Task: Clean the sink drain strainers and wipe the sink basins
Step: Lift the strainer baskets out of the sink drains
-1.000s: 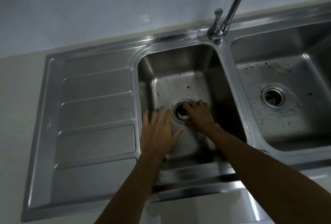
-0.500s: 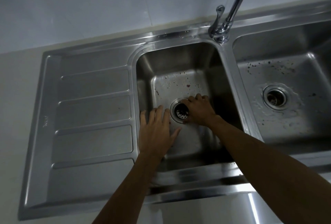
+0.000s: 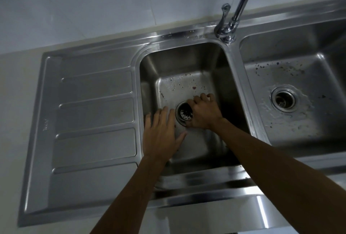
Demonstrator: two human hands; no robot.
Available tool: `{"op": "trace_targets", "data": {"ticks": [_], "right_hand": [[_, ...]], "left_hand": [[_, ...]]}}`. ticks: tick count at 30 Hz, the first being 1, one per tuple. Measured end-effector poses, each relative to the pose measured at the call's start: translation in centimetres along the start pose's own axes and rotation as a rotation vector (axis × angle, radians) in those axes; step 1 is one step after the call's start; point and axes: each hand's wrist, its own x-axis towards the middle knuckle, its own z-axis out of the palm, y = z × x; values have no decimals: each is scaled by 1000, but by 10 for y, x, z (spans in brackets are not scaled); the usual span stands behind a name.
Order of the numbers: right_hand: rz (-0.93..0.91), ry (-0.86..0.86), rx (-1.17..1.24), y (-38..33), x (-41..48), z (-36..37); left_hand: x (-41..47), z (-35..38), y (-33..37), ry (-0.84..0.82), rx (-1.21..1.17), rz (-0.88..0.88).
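A stainless double sink fills the view. In the left basin [image 3: 187,61] a round drain strainer [image 3: 184,113] holds dark food bits. My right hand [image 3: 204,113] curls over the strainer's right rim, fingers closed on its edge. Just left of the drain, my left hand [image 3: 162,134] lies flat on the basin floor with fingers spread, holding nothing. The right basin [image 3: 292,128] is wet and speckled with debris, and its drain strainer [image 3: 284,99] sits untouched.
A chrome faucet [image 3: 227,31] with a lever stands on the divider between the basins, its spout rising out of view. A ribbed drainboard [image 3: 93,113] lies to the left. A pale tiled wall [image 3: 93,5] backs the sink.
My right hand has shifted slightly along the strainer's rim, its fingers curling tighter on the edge. The left hand stays flat beside the drain.
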Motion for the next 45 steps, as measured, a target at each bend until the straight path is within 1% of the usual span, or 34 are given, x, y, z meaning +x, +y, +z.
{"op": "trace_targets", "data": {"ticks": [4,8,11,14,17,19,24,29,32,35,39,45], "right_hand": [[-12,81,21,-2,-14,-37],[-14,178,5,8,-40,-86],[28,221,-4,25,-67,-120],[96,270,3,53,-101,-145],[169,321,-6,89,-136,-155],[239,307,-16,115,-159,-154],[365,201,4,176,-205,-132],[374,81,48,222,-213,-86],[342,-23,76,245,-196,-51],[306,-90,74,263,-172,-21],[257,-96,112,273,-145,5],[201,-120,140,274,-133,29]], "left_hand": [[-8,-10,0,-12,-66,6],[-20,-33,1,-5,-21,3],[-21,-58,12,32,10,20],[-12,-83,37,74,-12,53],[1,-101,76,114,-55,124],[8,-106,107,129,-45,173],[22,-100,180,103,-12,302],[48,-73,231,52,29,365],[65,-54,258,45,59,331],[80,-32,281,19,61,259],[84,-12,296,-39,50,164],[85,-7,300,-62,123,134]]}}
